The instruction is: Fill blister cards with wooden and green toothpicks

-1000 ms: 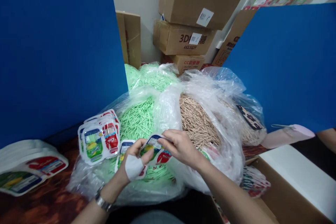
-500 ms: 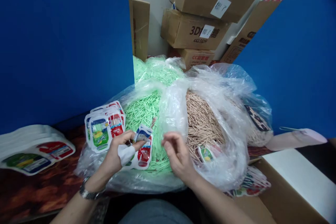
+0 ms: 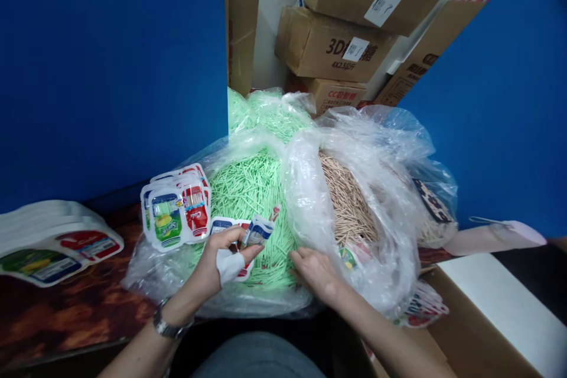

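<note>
My left hand (image 3: 221, 260), with a white wrap at the thumb, pinches a small blue and white printed pouch (image 3: 259, 230) over the green sticks (image 3: 252, 189). Another printed pack (image 3: 224, 224) in red and blue lies partly hidden beneath that hand. My right hand (image 3: 316, 274) has its fingers bent together at the right edge of the green sticks. Its fingertips are down among them, so what they grip is hidden. A pile of Sprite and Cola printed packs (image 3: 168, 218) lies on the bag left of my left hand.
Brown sticks (image 3: 349, 201) fill a clear plastic bag (image 3: 390, 189) on the right. A stack of white-edged packs (image 3: 62, 254) lies at far left. Cardboard boxes (image 3: 336, 47) stand behind, between blue panels (image 3: 110, 71). An open carton (image 3: 469, 319) is at lower right.
My right hand has turned down and its fingertips have gone into the green sticks. My left hand, with the pouch, has shifted slightly right. The whole view has tilted a little.
</note>
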